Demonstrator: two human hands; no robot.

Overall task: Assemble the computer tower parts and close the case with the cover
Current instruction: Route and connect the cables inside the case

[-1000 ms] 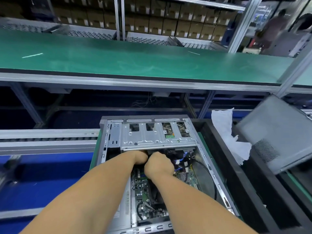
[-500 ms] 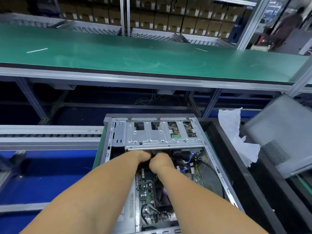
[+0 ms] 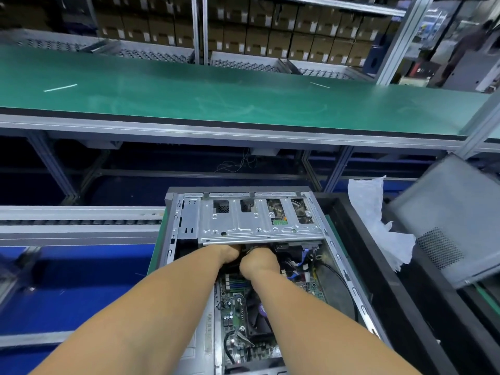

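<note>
Both hands, left [image 3: 228, 254] and right [image 3: 258, 262], reach side by side into the open computer case [image 3: 186, 228], fingers hidden beneath its drive cage [image 3: 259, 223]; their grip cannot be told. The cover [image 3: 457, 228] leans tilted at right.

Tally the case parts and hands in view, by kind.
Open tower: 1
Drive cage: 1
Loose cover: 1
Hands, left and right: 2
Total: 5

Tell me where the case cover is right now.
In the head view the grey case cover leans tilted at the far right, off the open tower, just beyond the white plastic wrap.
</note>
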